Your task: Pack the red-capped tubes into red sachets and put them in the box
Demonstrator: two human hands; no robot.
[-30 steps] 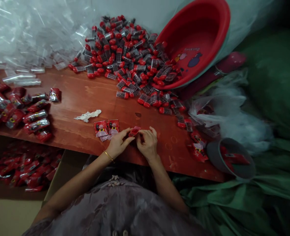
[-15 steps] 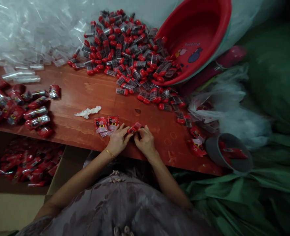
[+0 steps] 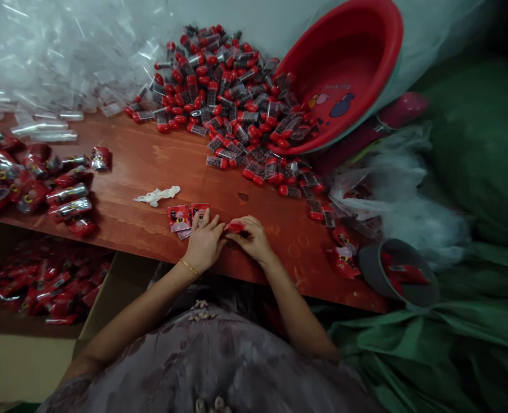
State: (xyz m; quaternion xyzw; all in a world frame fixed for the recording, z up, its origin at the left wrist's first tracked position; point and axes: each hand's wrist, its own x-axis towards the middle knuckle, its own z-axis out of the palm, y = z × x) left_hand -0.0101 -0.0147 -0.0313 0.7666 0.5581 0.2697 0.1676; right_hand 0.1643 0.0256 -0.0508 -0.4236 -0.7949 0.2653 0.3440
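At the near edge of the red-brown table [image 3: 150, 166], both hands meet on a small red packet [image 3: 235, 227]. My left hand [image 3: 204, 241], with a gold bangle at the wrist, pinches the packet's left end, its fingers partly over a small stack of red printed labels [image 3: 180, 218]. My right hand [image 3: 254, 236] curls over the packet's right end. A scrap of crumpled white material [image 3: 156, 195] lies just left of the labels.
A heap of red-capped clear tubes [image 3: 228, 97] spills from a tilted red basin [image 3: 344, 74] at the back. Clear sleeves [image 3: 51, 63] pile up back left. Wrapped red tubes [image 3: 42, 189] lie at left, more in a box [image 3: 42, 281] below. A grey cup [image 3: 398, 275] holds labels at right.
Both hands have lowered toward the table with the red packet. My left hand's fingers have spread forward onto the stack of labels.
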